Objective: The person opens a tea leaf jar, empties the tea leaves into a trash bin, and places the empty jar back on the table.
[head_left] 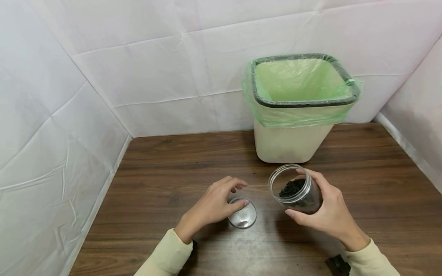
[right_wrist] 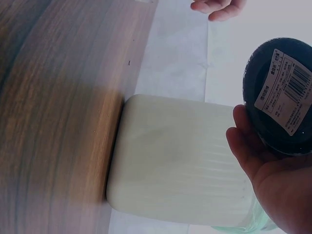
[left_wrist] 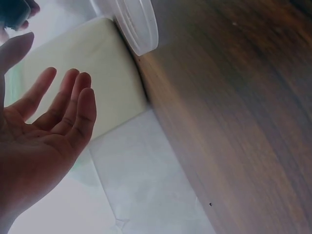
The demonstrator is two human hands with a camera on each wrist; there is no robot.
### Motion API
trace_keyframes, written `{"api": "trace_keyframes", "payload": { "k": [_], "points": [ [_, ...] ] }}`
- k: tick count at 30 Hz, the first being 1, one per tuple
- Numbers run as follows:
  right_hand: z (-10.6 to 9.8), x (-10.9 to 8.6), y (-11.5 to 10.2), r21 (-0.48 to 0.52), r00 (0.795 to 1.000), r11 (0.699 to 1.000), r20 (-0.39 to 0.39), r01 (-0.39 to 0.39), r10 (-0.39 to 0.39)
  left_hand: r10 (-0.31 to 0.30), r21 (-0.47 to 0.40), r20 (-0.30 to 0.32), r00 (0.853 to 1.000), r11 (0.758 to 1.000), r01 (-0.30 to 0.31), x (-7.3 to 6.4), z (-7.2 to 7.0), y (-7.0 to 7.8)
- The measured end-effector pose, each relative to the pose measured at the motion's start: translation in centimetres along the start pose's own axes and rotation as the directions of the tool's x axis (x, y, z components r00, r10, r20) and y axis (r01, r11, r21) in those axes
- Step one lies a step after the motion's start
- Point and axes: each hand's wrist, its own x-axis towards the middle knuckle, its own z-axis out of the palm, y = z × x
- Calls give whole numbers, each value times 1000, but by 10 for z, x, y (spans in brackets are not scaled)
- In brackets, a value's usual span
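Cream sleeves (head_left: 167, 251) sit nearest my head cam, coming in at 7 and 4 o'clock. Left hand (head_left: 215, 203) reads at 6 o'clock, fingers loosely bent and spread apart, gripping nothing; it's over a clear round lid (head_left: 242, 220) lying on the wooden table (head_left: 165, 180). Head view has the thumb crossing the lid, but my left wrist view shows a gap, so I call it no contact. Right hand (head_left: 333, 209) at 4 o'clock has thumb and fingers wrapped round a clear jar (head_left: 310, 201), held up off the wood, tilted, mouth facing about 10 o'clock. Dark shredded stuff (head_left: 292, 188) inside, below the mouth; I can't identify it. My right wrist view gets the jar's dark base plus a barcode label (right_wrist: 287, 92). Lid is at the jar's 8 o'clock, apart from it. Cream bin (head_left: 288, 143) stands between 2 and 3 o'clock, green liner (head_left: 298, 117) folded over its dark rim (head_left: 304, 104), white cloth (head_left: 155, 76) behind; jar's at the bin's 6 o'clock. Black piece (head_left: 340, 264) by the right cuff, can't tell what
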Motion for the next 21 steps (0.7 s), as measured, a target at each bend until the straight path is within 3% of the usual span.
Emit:
{"api": "trace_keyframes", "payload": {
  "k": [4,21],
  "points": [
    [0,1,0,8,999,999,-18,33,-33,1,-4,-29,1000,1000,-1,2,-1,1],
    [-5,-2,8,26,999,1000,-47,12,-11,32,-62,-172,985,997,-43,13,-1,7]
  ]
}}
